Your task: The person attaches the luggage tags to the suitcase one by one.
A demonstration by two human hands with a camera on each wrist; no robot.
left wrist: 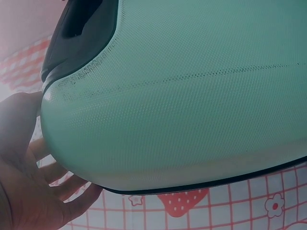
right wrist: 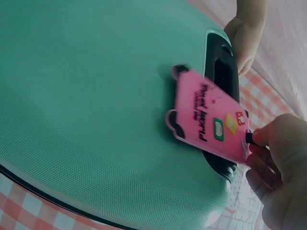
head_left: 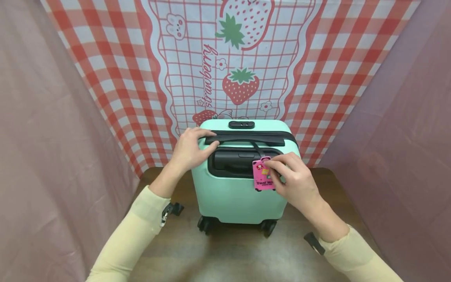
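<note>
A mint-green suitcase [head_left: 239, 199] stands upright with its black top handle [head_left: 246, 138] towards the back. From that handle a black strap [head_left: 258, 149] runs down to a pink luggage tag [head_left: 260, 182], which hangs in front of the dark recessed panel. My right hand [head_left: 297, 180] pinches the tag's top, where the strap meets it; in the right wrist view the thumb presses the black strap end [right wrist: 249, 138]. My left hand [head_left: 190, 150] rests on the suitcase's upper left corner, thumb beside the handle's end. Its fingers [left wrist: 79, 201] look spread and fairly straight in the left wrist view.
The suitcase's black wheels [head_left: 269, 227] stand on a brown wooden table [head_left: 225, 258]. Behind hangs a red-and-white checked cloth [head_left: 116, 70] with strawberry prints. Pinkish curtains [head_left: 387, 129] close off both sides. A black lock [head_left: 241, 124] sits on the suitcase top.
</note>
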